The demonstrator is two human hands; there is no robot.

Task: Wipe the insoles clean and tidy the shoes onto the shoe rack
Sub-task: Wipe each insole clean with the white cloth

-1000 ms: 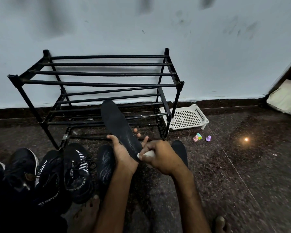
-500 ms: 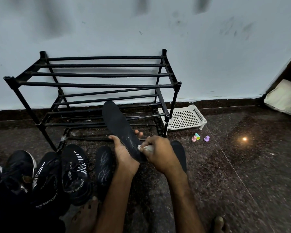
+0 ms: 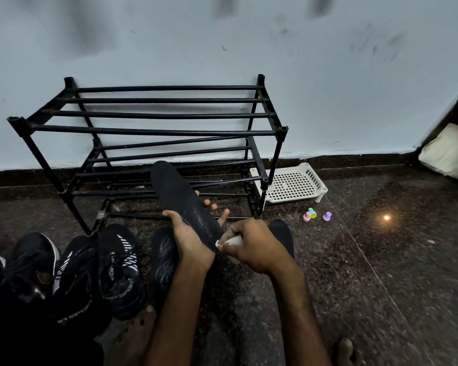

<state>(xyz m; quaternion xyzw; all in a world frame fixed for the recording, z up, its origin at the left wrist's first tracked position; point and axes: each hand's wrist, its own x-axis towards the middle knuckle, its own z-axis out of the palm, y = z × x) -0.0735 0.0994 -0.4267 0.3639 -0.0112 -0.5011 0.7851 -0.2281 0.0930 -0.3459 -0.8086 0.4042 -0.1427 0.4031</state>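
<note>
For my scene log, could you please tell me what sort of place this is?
Probably a home entryway or room corner: a black shoe rack stands against a scuffed painted wall, with sneakers lined up on the dark speckled stone floor.

Arms: both showing bare to the elbow, no sleeves
Left hand (image 3: 189, 240): wearing nothing
Right hand (image 3: 251, 247): wearing nothing
Feet: showing bare

Speckled floor (image 3: 381, 273) under shoe rack (image 3: 154, 133), shoes (image 3: 117, 265).
</note>
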